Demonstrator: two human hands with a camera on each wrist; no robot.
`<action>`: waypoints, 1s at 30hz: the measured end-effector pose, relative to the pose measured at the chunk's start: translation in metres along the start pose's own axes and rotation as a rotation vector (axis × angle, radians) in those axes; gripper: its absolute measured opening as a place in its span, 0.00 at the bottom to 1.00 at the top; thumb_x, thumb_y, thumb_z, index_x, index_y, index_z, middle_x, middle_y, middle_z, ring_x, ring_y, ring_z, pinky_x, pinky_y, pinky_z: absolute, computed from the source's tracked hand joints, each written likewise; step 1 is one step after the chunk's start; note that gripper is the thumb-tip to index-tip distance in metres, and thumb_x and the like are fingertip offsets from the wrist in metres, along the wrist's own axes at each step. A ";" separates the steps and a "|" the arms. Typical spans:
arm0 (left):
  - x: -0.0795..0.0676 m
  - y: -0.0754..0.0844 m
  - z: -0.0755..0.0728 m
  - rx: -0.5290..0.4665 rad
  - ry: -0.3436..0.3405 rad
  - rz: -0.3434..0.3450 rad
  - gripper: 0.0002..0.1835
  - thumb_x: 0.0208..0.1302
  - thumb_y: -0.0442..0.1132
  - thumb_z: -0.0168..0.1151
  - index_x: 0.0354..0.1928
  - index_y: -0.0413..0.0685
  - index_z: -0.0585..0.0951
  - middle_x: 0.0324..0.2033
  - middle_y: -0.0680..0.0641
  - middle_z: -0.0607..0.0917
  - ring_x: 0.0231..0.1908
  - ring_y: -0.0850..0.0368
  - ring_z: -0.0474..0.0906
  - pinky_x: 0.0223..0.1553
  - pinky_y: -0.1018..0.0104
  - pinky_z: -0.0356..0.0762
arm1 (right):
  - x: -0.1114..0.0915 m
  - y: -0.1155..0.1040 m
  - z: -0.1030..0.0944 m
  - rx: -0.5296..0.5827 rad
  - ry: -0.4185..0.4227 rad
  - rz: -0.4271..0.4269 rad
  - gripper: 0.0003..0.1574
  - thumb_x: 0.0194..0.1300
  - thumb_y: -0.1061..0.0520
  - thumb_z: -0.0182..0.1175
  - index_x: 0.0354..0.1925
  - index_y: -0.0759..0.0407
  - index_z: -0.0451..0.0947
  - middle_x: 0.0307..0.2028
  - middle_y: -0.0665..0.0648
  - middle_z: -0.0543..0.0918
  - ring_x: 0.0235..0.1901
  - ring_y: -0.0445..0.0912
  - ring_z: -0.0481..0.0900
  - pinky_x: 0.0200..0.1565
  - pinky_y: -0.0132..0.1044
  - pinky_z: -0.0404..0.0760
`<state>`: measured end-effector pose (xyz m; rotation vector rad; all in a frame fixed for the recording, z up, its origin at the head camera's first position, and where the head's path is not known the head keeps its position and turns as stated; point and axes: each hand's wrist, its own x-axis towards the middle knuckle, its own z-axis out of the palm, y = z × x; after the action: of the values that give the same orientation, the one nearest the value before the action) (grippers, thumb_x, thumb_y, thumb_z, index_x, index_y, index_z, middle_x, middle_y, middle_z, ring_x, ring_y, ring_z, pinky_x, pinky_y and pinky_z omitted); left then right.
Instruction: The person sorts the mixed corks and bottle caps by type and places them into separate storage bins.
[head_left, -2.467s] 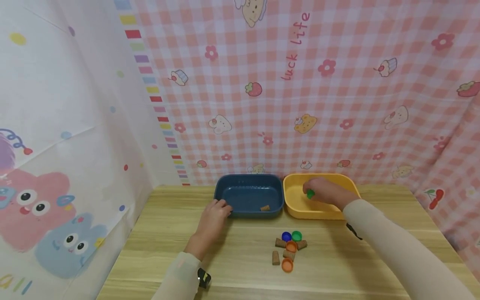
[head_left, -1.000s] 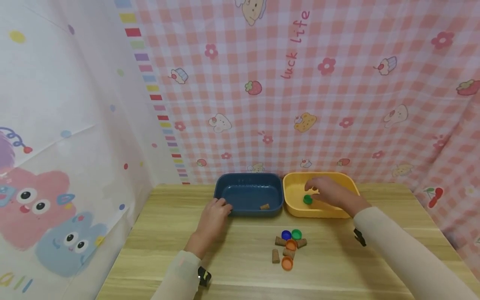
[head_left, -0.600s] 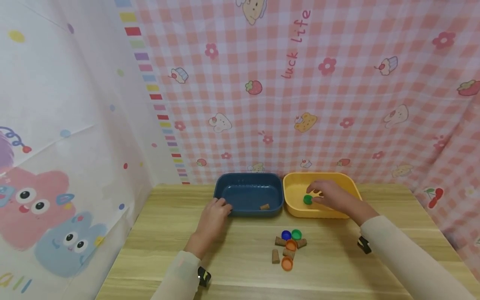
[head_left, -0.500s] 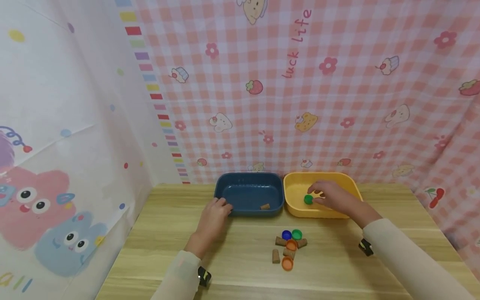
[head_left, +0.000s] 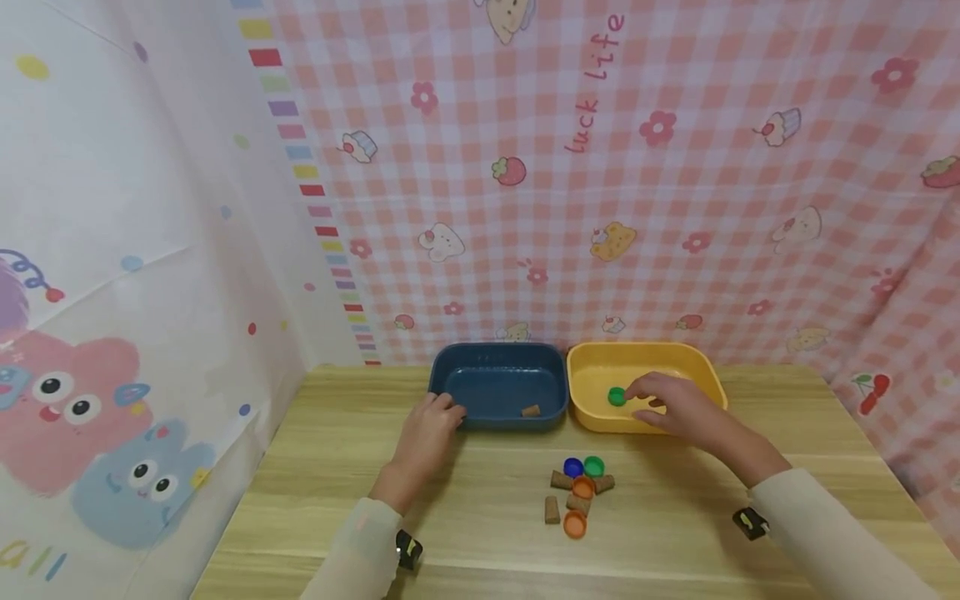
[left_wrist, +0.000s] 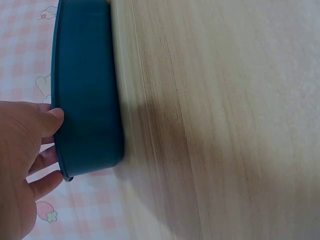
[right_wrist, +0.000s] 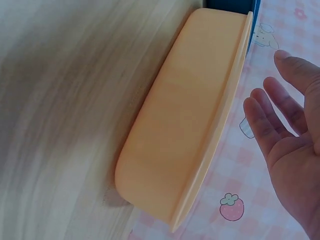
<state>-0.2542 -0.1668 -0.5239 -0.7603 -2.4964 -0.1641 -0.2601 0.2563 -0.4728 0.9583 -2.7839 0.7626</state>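
My left hand (head_left: 429, 437) holds the near left rim of the dark blue bin (head_left: 498, 421). In the left wrist view its thumb lies on the outer side of that rim, with the other fingers behind it. A small cork (head_left: 531, 411) lies in the blue bin. Over the front of the yellow bin (head_left: 592, 423), my right hand (head_left: 682, 408) hovers with nothing in its spread, slightly bent fingers. To the left of those fingertips a green bottle cap (head_left: 617, 396) rests on the yellow bin's floor.
In front of the bins lie several corks (head_left: 552, 510), a blue cap (head_left: 573, 467), another green cap (head_left: 594, 467) and two orange caps (head_left: 575, 525), close together on the wooden table (head_left: 480, 533). A pink checked cloth (head_left: 465, 292) hangs right behind the bins.
My right hand has let go of the green cap inside the yellow bin and drawn back to the right and nearer. The left hand has stayed on the blue bin.
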 end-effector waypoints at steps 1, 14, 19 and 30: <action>0.000 0.000 0.000 0.002 0.000 0.000 0.03 0.63 0.32 0.71 0.37 0.46 0.90 0.30 0.47 0.83 0.30 0.51 0.73 0.35 0.60 0.76 | -0.001 -0.001 0.001 0.004 0.007 -0.005 0.14 0.62 0.63 0.72 0.47 0.56 0.84 0.46 0.58 0.87 0.47 0.57 0.85 0.45 0.47 0.87; 0.000 -0.001 0.002 0.015 0.007 0.008 0.02 0.65 0.33 0.70 0.34 0.47 0.89 0.28 0.47 0.81 0.29 0.51 0.72 0.35 0.60 0.76 | -0.024 -0.017 0.024 -0.012 0.134 -0.150 0.19 0.55 0.66 0.76 0.44 0.55 0.84 0.43 0.50 0.88 0.44 0.47 0.85 0.42 0.42 0.87; 0.001 0.000 0.001 0.008 -0.001 0.007 0.03 0.64 0.33 0.70 0.34 0.48 0.89 0.28 0.48 0.81 0.29 0.51 0.72 0.35 0.60 0.76 | -0.033 -0.026 0.037 -0.039 0.131 -0.127 0.22 0.55 0.64 0.77 0.49 0.52 0.85 0.49 0.50 0.87 0.49 0.49 0.85 0.50 0.47 0.86; 0.001 -0.001 0.001 0.019 -0.011 -0.002 0.03 0.62 0.33 0.72 0.34 0.48 0.89 0.28 0.48 0.81 0.29 0.51 0.72 0.35 0.60 0.75 | -0.040 -0.038 0.063 -0.039 0.018 -0.132 0.19 0.58 0.57 0.77 0.49 0.51 0.85 0.50 0.49 0.84 0.50 0.44 0.82 0.52 0.45 0.85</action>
<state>-0.2560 -0.1666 -0.5246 -0.7535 -2.5052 -0.1370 -0.2011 0.2218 -0.5212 1.1087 -2.6778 0.6919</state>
